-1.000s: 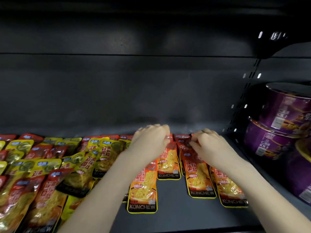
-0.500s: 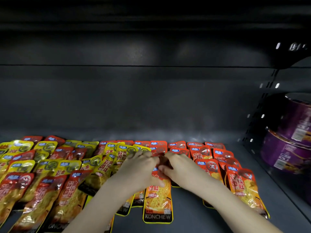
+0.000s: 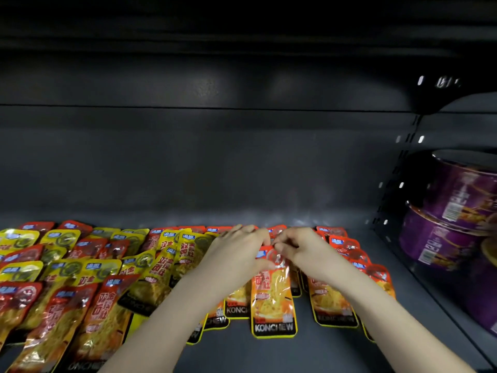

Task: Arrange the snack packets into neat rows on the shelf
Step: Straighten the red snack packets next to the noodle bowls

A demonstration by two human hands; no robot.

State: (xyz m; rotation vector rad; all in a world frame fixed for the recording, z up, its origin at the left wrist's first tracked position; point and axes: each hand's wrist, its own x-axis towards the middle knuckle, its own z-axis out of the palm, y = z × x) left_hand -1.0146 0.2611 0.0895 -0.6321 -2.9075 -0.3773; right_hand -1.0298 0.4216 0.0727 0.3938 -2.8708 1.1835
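An orange KONCHEW snack packet [image 3: 273,294] lies lengthwise at the middle of the dark shelf [image 3: 242,354]. My left hand [image 3: 236,251] and my right hand [image 3: 301,250] meet at its red top edge, and both pinch that edge with curled fingers. More orange packets [image 3: 333,302] lie in overlapping rows under and right of my right hand. A loose spread of yellow and red packets [image 3: 88,273] covers the shelf's left half.
Purple bowl-shaped tubs [image 3: 457,211] are stacked beyond the perforated side panel [image 3: 390,200] on the right. The shelf's dark back wall [image 3: 215,157] rises behind the packets. A bare strip of shelf runs along the front right.
Both hands came together from separate packets onto the top edge of the middle orange packet. That packet now lies straighter, slightly further back between the rows.
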